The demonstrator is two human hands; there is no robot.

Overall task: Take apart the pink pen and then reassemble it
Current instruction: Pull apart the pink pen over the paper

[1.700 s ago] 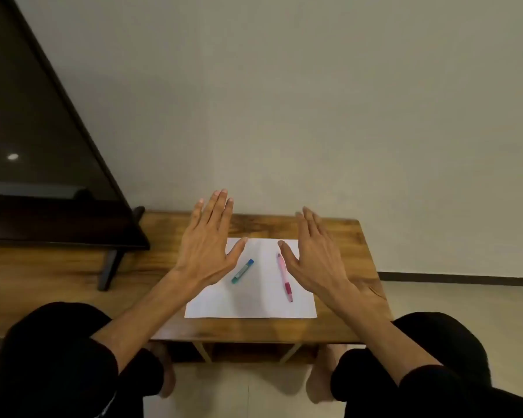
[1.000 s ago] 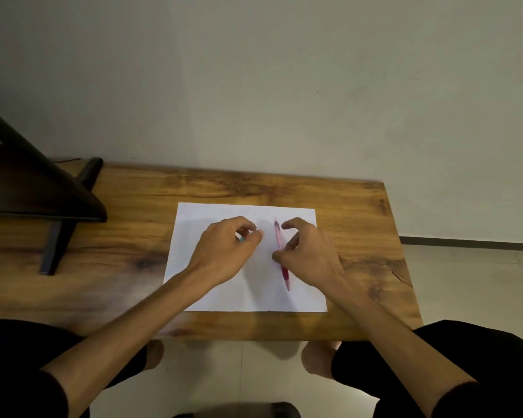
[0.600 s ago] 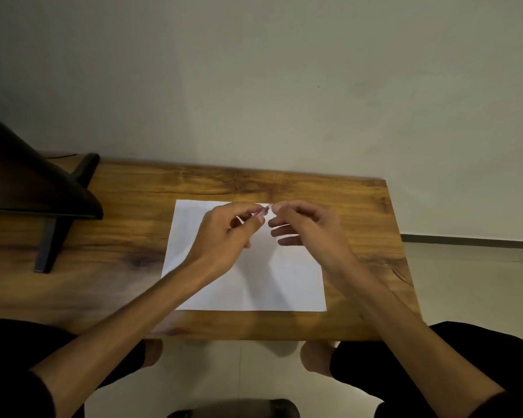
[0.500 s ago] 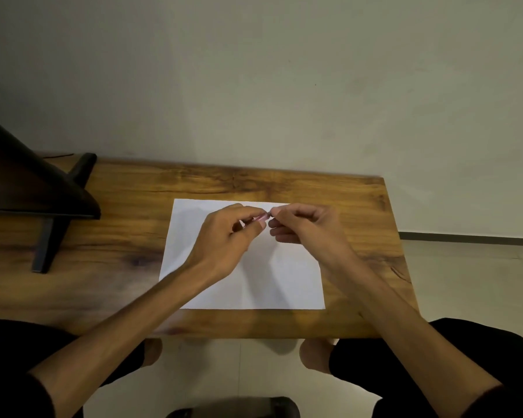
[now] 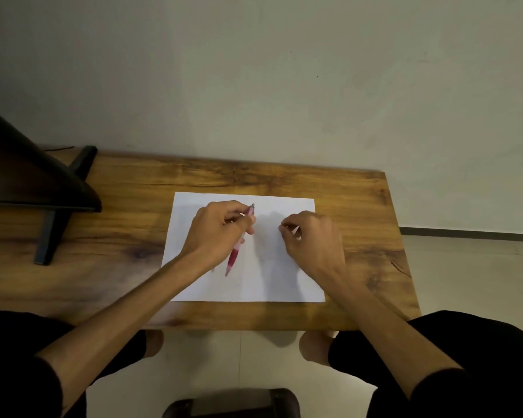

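Disassembly underway: left hand (image 5: 216,233) gripped the pink pen (image 5: 235,251), right hand (image 5: 310,236) beside it pinched a small removed part (image 5: 295,230); next, probably set it down.

table (image 5: 284,179): glossy grained wood | sheet (image 5: 278,282) on table: matt white paper | pink pen (image 5: 233,254) over sheet: translucent shiny plastic | wall (image 5: 284,86) behind table: matt
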